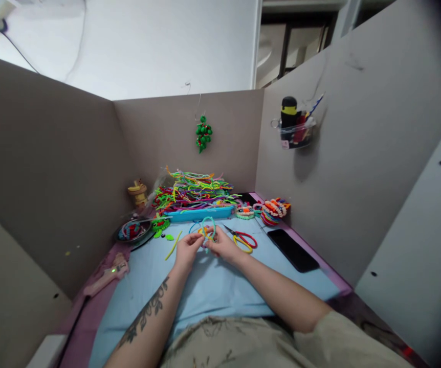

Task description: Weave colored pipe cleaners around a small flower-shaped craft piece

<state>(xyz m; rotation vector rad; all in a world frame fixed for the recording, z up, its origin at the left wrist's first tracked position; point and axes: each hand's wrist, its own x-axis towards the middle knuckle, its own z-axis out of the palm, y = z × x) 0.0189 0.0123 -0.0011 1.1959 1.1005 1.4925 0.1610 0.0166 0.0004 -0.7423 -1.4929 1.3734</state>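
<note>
My left hand (pixel 188 249) and my right hand (pixel 223 245) meet over the blue cloth, fingers pinched on a small looped pipe cleaner piece (pixel 209 225). Its mint green loop stands up above the fingertips, with bits of orange and lilac lower down. The part between my fingers is mostly hidden. Just beyond my right hand lie scissors (pixel 248 241) with red and yellow handles. A yellow-green pipe cleaner strip (pixel 173 246) rests left of my left hand.
A blue tray (pixel 201 213) heaped with colourful pipe cleaners stands at the back. A phone (pixel 292 250) lies right, finished-looking pipe cleaner pieces (pixel 274 210) behind it. On the left are a pink glue gun (pixel 107 276) and a dark bowl (pixel 133 231). Grey panels enclose three sides.
</note>
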